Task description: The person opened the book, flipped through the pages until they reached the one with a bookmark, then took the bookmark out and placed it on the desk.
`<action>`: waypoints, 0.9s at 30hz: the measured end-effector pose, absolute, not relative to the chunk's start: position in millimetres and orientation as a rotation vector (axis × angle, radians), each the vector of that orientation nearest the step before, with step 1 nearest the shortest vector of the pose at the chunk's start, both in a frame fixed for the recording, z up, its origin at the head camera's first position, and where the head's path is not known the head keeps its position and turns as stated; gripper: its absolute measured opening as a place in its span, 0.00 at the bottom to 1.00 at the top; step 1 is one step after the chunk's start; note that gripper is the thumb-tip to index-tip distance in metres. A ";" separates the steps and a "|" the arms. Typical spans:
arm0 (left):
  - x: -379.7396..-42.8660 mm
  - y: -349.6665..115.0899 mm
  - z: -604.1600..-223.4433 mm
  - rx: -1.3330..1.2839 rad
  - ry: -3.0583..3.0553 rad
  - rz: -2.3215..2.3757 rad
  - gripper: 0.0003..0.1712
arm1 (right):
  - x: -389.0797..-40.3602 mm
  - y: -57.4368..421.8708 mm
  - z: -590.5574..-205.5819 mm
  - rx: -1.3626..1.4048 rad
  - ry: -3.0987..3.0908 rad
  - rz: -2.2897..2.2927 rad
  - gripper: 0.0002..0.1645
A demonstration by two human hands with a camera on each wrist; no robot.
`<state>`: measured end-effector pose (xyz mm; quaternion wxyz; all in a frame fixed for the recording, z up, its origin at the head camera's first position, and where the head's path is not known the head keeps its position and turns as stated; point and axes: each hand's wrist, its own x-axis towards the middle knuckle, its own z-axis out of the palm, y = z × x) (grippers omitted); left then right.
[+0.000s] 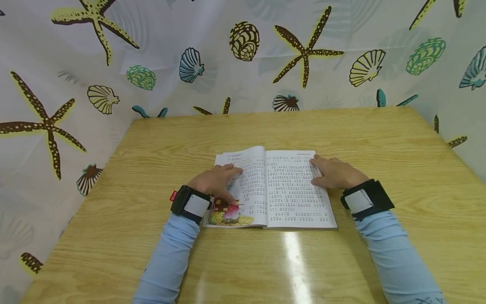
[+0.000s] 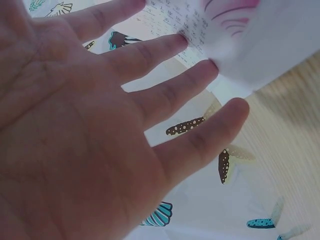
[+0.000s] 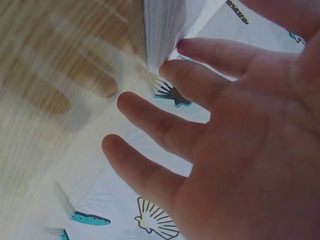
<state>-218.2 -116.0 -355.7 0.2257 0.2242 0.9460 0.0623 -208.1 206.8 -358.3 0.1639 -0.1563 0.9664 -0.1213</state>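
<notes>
An open book (image 1: 290, 190) lies flat on the wooden table, with lines of small print on both pages and a colourful picture (image 1: 231, 213) at the lower left. My left hand (image 1: 214, 183) rests on the left page near its outer edge, fingers spread. In the left wrist view, the fingertips of that hand (image 2: 100, 120) touch the page. At the right page's outer edge, my right hand (image 1: 338, 173) has thumb and forefinger on the paper. Seen from the right wrist, the other fingers (image 3: 155, 122) stretch past the book's page block (image 3: 162, 35), held straight and apart.
The wooden table (image 1: 171, 139) extends around the book on all sides. Behind it and along the sides hangs a white cloth (image 1: 212, 25) printed with starfish and shells. Black straps (image 1: 368, 198) with pale squares sit on both wrists, over light blue sleeves.
</notes>
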 end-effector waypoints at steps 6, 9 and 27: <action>-217.8 -116.0 -355.6 0.615 2.607 0.167 0.56 | -207.0 202.3 -358.2 -0.423 2.763 -0.351 0.42; -217.3 -116.4 -355.6 0.608 2.606 0.170 0.56 | -205.6 199.8 -357.3 -0.421 2.774 -0.340 0.41; -217.8 -116.3 -356.2 0.617 2.604 0.171 0.55 | -208.9 205.9 -338.2 -0.231 2.599 -1.254 0.69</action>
